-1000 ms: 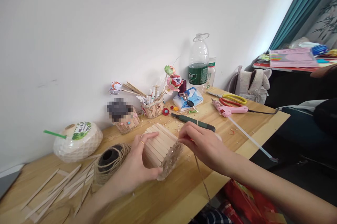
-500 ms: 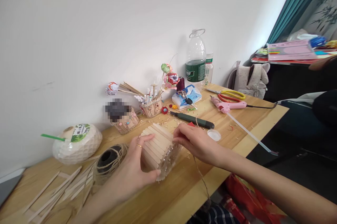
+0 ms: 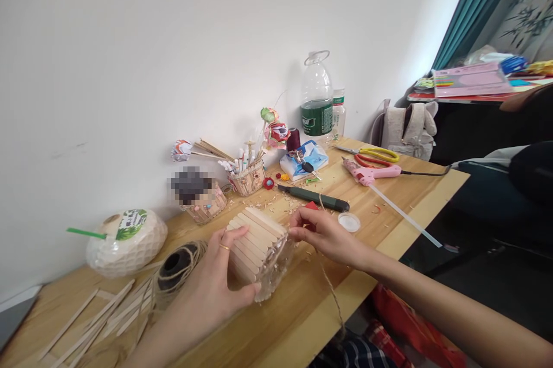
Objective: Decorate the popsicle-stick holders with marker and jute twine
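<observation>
My left hand grips a container covered with wooden craft sticks, thumb low on its near side and fingers over the sticks. The container lies tilted, its clear plastic end facing right. At the upper edge of that end, the thumb and fingers of my right hand are pinched together on jute twine. A length of the twine hangs below this hand and over the table's front edge. Left of the container stands the twine spool, partly behind my left forearm.
Loose craft sticks lie at the left, near a wrapped coconut. Behind the container are a utility knife and a pen holder. A pink glue gun and scissors lie at the right.
The view has shifted slightly. My right hand has drawn a little away from the container's edge, and a strand shows more plainly along the plastic end. My left hand keeps its hold.
</observation>
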Demonstrator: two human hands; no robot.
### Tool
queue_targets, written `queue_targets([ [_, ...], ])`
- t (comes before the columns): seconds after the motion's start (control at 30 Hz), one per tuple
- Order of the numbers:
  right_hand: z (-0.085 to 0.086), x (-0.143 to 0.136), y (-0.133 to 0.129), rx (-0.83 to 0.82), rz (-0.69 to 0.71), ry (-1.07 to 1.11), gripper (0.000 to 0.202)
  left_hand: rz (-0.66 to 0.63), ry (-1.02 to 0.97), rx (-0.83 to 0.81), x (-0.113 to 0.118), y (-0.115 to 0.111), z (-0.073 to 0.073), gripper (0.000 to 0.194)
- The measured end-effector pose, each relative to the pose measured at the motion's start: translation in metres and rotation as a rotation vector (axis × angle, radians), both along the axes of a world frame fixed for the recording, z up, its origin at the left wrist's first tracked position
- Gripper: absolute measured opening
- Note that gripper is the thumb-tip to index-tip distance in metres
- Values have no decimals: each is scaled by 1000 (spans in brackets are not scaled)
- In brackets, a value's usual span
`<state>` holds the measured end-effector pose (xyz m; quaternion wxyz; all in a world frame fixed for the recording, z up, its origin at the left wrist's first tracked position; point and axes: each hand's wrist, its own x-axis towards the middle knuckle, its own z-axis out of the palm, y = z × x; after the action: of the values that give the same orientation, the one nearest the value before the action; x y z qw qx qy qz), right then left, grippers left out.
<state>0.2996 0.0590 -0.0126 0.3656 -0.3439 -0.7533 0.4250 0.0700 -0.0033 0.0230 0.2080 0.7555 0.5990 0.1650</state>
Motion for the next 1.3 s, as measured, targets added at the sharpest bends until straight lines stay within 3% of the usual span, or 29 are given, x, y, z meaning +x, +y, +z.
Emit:
queue_targets([
  [0.17,0,4,0,156,-65,-97,14,-47,9,16,0,1,-1,62],
  [0.37,16,11,-8,346,-83,-151,19,-46,-79,36,6,-1,-2,65],
  [0.6,32,6,-13,51,50,43,35,-28,-138,70,15,-3,3,56],
  [0.87,27,-8,-5,53,45,13,35,-68,-117,228,13,2,1,47],
  [1.07,26,-13,-14,-13,126,23,35,-166,-81,487,13,-4,1,19],
  [1.2,23,-16,-22,-92,172,-3,36,-222,-210,509,15,-11,4,19],
  [1.3,24,-15,-27,-126,203,-25,39,-172,-380,401,14,-17,4,17],
])
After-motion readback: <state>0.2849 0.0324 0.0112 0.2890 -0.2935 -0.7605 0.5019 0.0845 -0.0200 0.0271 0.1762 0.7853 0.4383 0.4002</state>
